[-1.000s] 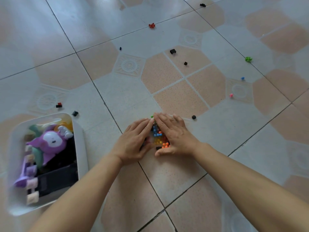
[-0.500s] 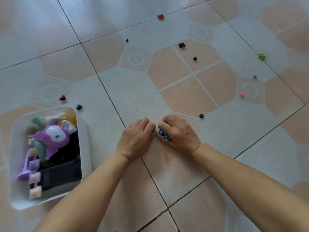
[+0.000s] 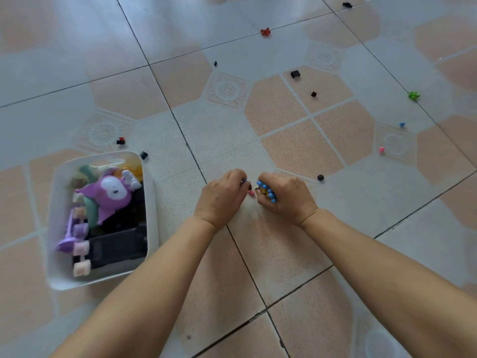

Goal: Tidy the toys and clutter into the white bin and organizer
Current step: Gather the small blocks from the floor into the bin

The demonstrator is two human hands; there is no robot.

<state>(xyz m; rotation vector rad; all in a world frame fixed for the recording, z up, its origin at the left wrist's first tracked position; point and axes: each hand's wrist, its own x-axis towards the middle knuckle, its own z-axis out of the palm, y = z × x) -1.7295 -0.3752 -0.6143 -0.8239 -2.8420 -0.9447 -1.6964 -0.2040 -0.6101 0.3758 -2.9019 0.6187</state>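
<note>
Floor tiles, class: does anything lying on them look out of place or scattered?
Yes. Small pieces lie strewn across the floor, apart from the white bin: a red piece, a green piece, a black cube and a black ball. The right hand grips blue beads; the left hand is curled beside it.

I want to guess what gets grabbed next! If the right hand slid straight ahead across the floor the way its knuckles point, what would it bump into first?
Probably nothing close. The right hand, gripping blue beads, points up the picture; the black ball sits slightly off to its right. Farther ahead lies a small black block, though depth is uncertain.
</note>
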